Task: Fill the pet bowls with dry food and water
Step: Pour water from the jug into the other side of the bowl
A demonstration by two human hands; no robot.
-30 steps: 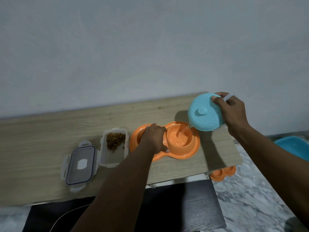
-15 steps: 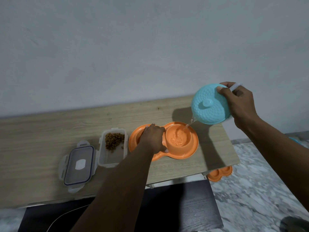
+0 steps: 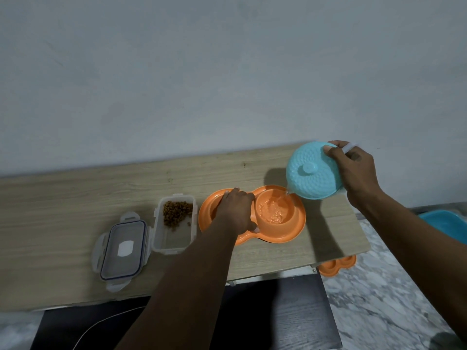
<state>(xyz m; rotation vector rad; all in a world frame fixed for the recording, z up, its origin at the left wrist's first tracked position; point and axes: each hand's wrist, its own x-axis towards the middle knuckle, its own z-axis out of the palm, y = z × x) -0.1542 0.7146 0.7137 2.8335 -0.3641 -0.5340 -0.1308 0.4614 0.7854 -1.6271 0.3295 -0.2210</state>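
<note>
We see the orange double pet bowl [image 3: 280,236] near the worktop [image 3: 63,198] right end, its front rim close to the near edge. Our left hand [image 3: 237,210] lies spread over its left well. Our right hand [image 3: 353,170], closed around the tilted blue jug [image 3: 312,173], pours water into the right well. Left of the bowl, the kibble container [image 3: 174,223] and its lid [image 3: 122,248] sit, with bare worktop beyond.
</note>
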